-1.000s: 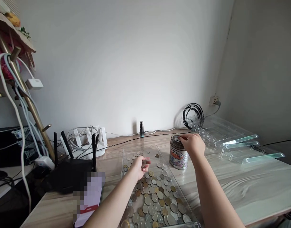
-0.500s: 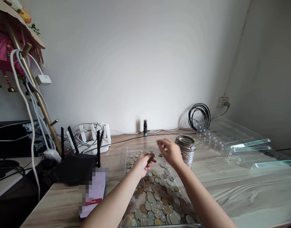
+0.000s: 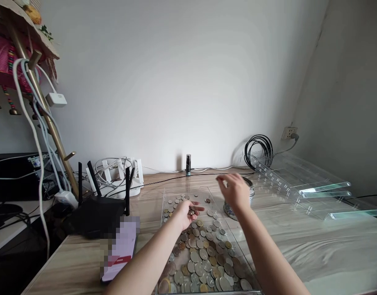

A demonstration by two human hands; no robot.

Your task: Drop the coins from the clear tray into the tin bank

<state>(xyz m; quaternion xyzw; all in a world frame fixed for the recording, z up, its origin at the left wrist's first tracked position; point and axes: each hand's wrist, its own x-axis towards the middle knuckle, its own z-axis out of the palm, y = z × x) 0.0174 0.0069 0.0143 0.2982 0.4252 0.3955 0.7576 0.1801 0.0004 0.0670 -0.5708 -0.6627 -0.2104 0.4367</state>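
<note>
My left hand (image 3: pixel 185 216) hovers over a clear plastic tray (image 3: pixel 182 257), palm partly up, with a few coins (image 3: pixel 191 212) held in its curled fingers. Many silver, gold and brown coins (image 3: pixel 199 268) lie spread in the tray, thickest toward the near end. My right hand (image 3: pixel 236 191) is raised in front of a metal can (image 3: pixel 230 211), hiding much of it. Its thumb and fingertips are pinched together; whatever they hold, if anything, is too small to make out. The can stands just right of the tray.
To the left are a phone (image 3: pixel 123 246), a black router (image 3: pixel 98 215) and a white router (image 3: pixel 123 180) with cables. A small dark bottle (image 3: pixel 188 165) stands by the wall. Coiled black cable (image 3: pixel 258 151) and clear acrylic panels (image 3: pixel 325 190) occupy the right back.
My right hand has moved right, from above the tray to in front of the can. My left hand has turned its palm up more, showing the coins in it.
</note>
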